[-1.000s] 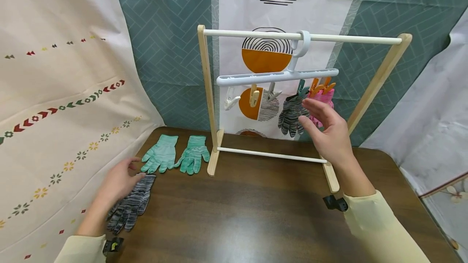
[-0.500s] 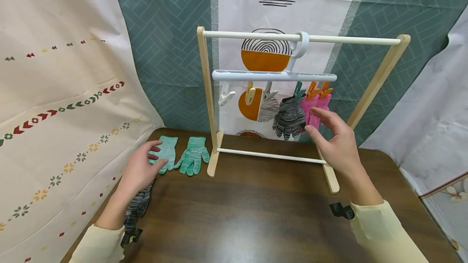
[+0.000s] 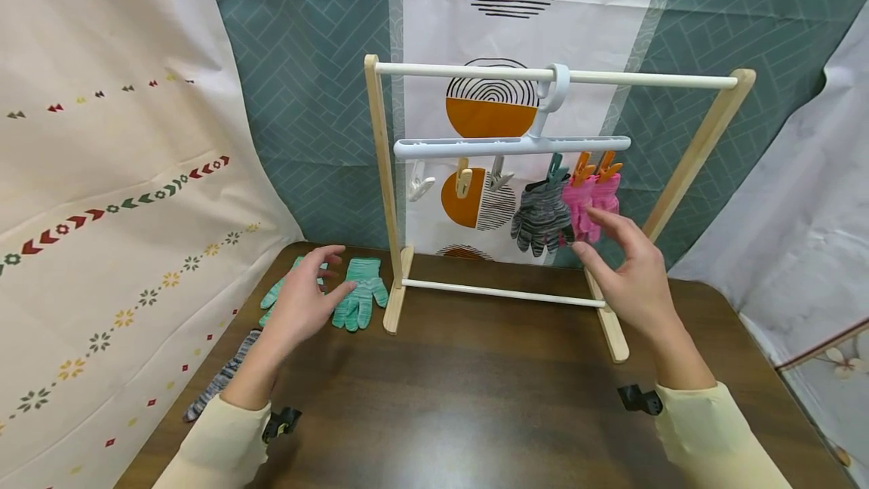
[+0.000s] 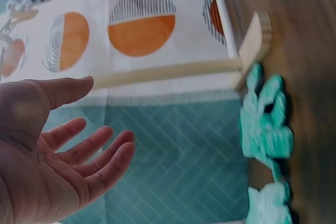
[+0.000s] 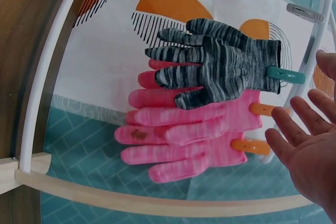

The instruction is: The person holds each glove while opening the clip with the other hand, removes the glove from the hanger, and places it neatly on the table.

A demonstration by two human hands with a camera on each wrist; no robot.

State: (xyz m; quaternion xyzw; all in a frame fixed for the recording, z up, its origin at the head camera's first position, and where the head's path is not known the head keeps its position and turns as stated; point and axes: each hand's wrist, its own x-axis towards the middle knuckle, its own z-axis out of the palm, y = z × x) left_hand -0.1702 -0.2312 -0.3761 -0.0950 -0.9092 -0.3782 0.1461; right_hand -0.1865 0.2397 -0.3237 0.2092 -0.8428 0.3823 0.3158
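My left hand is over the left side of the table with fingers spread, holding nothing. It partly covers one green glove; a second green glove lies flat just to its right. Under the left forearm, a grey-black striped glove is partly hidden. My right hand is raised before the hanger's right end, fingers apart and nothing in them. Close to it hang a grey-black glove on a teal clothespin and pink gloves on orange clothespins.
A white hanger hooks over the top bar of a wooden rack. White, beige and grey clothespins hang without gloves on its left half. A patterned cloth walls the left side.
My left hand has moved right and up from above the striped glove, past the first green glove. The right hand has shifted slightly right and down. The hanger has swung a little.
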